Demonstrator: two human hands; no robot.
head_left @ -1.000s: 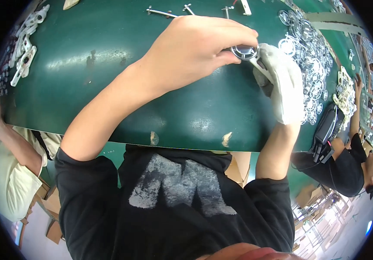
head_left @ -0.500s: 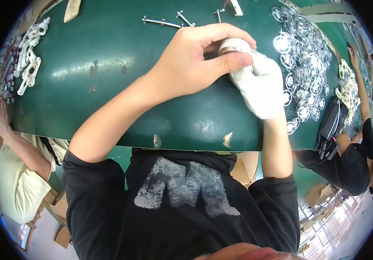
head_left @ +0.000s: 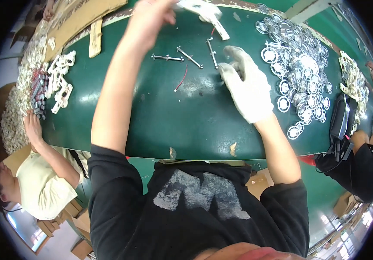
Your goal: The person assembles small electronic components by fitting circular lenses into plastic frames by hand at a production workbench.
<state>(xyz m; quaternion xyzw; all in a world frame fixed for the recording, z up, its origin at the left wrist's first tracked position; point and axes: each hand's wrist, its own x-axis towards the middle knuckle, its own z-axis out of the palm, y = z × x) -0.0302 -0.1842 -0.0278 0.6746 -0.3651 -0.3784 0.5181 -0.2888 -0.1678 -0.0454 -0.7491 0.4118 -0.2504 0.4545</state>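
My left hand (head_left: 151, 19), bare, reaches to the far edge of the green table. Its fingers are smeared by motion and partly cut off by the top of the picture, so any hold is unclear. Close beside it lies a white plastic part (head_left: 210, 16) with a long arm. My right hand (head_left: 248, 86), in a white glove, hovers over the table with thumb and fingers apart and nothing visible in it. Slim metal rods (head_left: 190, 57) with small cross ends lie between the hands. A short red wire (head_left: 181, 79) with a white plug rests nearer to me.
Many silvery rings with spoked centres (head_left: 301, 73) are heaped on the right. White plastic parts (head_left: 63, 78) form a row on the left, near a wooden strip (head_left: 95, 39). A black bag (head_left: 340, 117) sits at the right edge. Other people (head_left: 43, 173) work on both sides.
My hands were together around a white round part; now they are apart and that part is no longer seen between them. The left hand has moved far away from me. The view has shifted.
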